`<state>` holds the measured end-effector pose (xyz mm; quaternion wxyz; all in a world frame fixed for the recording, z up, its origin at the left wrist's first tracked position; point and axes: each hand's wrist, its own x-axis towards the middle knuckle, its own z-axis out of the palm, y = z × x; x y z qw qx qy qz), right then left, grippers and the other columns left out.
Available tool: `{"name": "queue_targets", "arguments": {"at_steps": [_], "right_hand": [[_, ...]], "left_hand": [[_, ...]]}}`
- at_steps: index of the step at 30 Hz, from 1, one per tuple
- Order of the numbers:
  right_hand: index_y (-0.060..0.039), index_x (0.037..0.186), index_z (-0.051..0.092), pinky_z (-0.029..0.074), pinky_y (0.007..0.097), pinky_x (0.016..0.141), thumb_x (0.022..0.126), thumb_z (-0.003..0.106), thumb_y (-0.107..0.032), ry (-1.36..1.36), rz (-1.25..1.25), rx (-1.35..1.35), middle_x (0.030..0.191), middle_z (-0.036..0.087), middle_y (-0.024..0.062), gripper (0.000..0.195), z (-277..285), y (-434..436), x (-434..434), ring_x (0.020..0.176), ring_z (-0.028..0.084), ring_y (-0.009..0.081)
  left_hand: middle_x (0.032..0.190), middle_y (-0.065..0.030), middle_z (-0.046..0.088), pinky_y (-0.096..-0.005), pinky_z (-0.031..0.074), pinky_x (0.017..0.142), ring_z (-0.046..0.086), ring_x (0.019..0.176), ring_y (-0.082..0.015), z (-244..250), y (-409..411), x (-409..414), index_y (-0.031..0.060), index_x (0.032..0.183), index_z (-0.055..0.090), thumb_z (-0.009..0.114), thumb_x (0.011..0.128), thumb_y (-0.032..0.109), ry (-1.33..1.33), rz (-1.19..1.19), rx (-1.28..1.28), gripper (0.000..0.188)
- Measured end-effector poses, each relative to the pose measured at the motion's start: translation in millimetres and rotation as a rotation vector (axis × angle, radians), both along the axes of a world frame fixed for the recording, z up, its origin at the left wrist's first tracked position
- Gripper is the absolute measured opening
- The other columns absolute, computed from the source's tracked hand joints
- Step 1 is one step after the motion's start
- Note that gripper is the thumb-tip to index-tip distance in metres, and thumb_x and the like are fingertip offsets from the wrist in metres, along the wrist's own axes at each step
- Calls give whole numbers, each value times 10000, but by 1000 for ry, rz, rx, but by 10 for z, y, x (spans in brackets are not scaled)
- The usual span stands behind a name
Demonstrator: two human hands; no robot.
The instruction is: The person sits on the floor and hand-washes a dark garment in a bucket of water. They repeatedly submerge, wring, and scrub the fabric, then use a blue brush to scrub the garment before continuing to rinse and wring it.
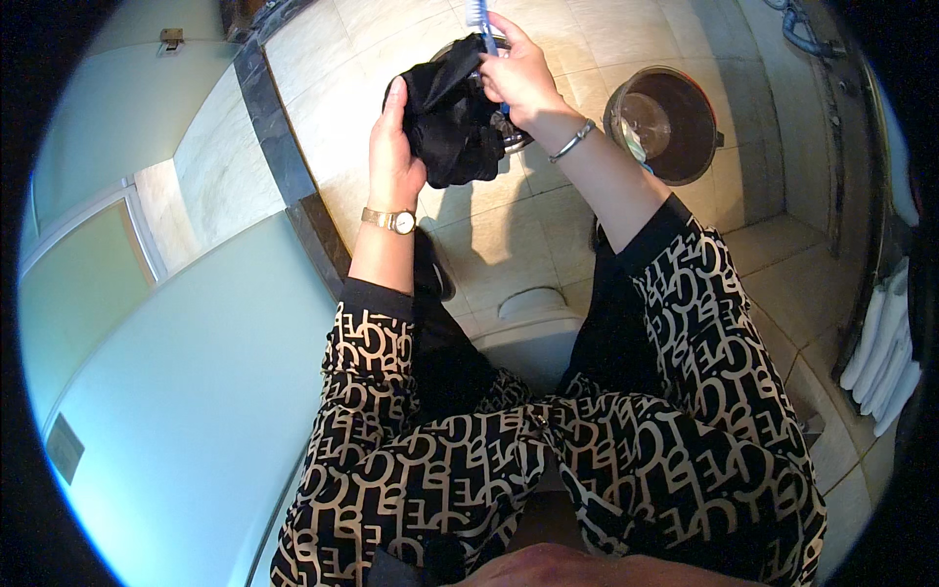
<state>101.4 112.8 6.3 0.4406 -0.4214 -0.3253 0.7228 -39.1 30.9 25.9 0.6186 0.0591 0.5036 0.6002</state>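
My left hand point(396, 150) grips the left side of a piece of black cloth point(451, 139), with the thumb lying on top of it. On the other side, my right hand point(519, 77) is closed around a blue brush point(480, 22) with pale bristles, its bristled end pointing up past the top of the view. The fingers of that hand are at the upper right edge of the cloth. Partly hidden under cloth and hands is a round, shiny metal basin point(518, 141).
A dark bucket point(682, 165) with something pale at its inner wall stands on the tiled floor point(543, 220) to the right. Frosted glass point(213, 352) is at the left, white towels point(884, 352) hang far right, and a white toilet-like fixture point(535, 330) lies between the legs.
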Motion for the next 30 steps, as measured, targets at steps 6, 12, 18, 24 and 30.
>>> {"name": "queue_targets", "arguments": {"at_steps": [6,12,18,24,30], "right_hand": [[-107,1400,441,520,265,753,879,561,-29,-383,384,532,1039,662,129,540,185,-589,-196,861,644,148],[-183,1408,416,568,386,592,978,485,-323,-1058,692,768,838,608,166,458,385,-789,-146,625,638,315],[-179,1403,417,490,407,513,1007,422,-345,-1084,542,635,644,589,156,429,381,-538,-177,578,625,273],[-177,1399,392,522,451,551,990,445,-327,-960,621,738,645,608,140,438,226,-788,-235,608,646,321],[-203,1445,360,545,456,587,997,431,-317,-1004,592,627,709,641,170,468,368,-609,-251,637,669,306]], "left_hand": [[1043,-104,655,-387,521,848,637,943,-244,-310,0,-200,32,1131,591,557,953,236,-136,157,-126,272],[949,-96,650,-359,519,808,617,853,-212,-312,40,-351,24,1049,621,535,974,298,-171,280,56,297],[999,-119,652,-402,516,875,635,917,-242,-221,45,-229,-3,1063,610,515,985,372,-173,262,-21,394],[1140,-159,622,-416,477,963,595,1059,-271,-210,1,-319,16,1210,525,327,1026,445,-200,273,96,506],[1188,-157,609,-430,458,986,583,1073,-283,-262,6,-293,-9,1198,529,364,1026,408,-266,285,153,480]]}}
